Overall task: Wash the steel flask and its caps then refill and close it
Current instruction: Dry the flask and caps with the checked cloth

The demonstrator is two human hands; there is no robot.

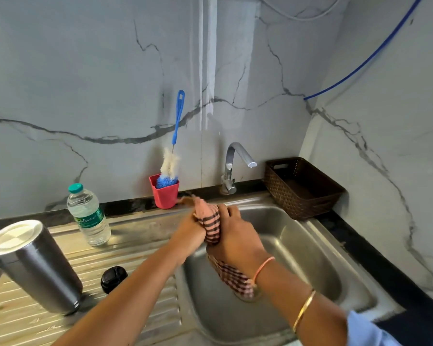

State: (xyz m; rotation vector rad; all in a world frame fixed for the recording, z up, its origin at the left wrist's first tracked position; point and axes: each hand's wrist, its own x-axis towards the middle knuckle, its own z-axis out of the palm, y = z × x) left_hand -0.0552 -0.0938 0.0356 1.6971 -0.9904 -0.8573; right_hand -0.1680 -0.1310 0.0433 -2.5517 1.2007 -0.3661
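Observation:
The steel flask (35,265) stands on the ribbed drainboard at the left with a steel cap on its top. A black cap (113,278) lies on the drainboard beside it. Over the left rim of the sink basin (298,248) both my hands hold a pink checked cloth (211,226). My left hand (189,232) grips its left side and my right hand (231,233) wraps around its right side. One end of the cloth hangs down under my right wrist into the basin.
A water bottle (89,216) with a green cap stands behind the flask. A red cup (165,192) holds a blue-handled bottle brush (174,148) by the wall. The tap (233,166) shows no running water. A brown basket (303,187) sits at the right corner.

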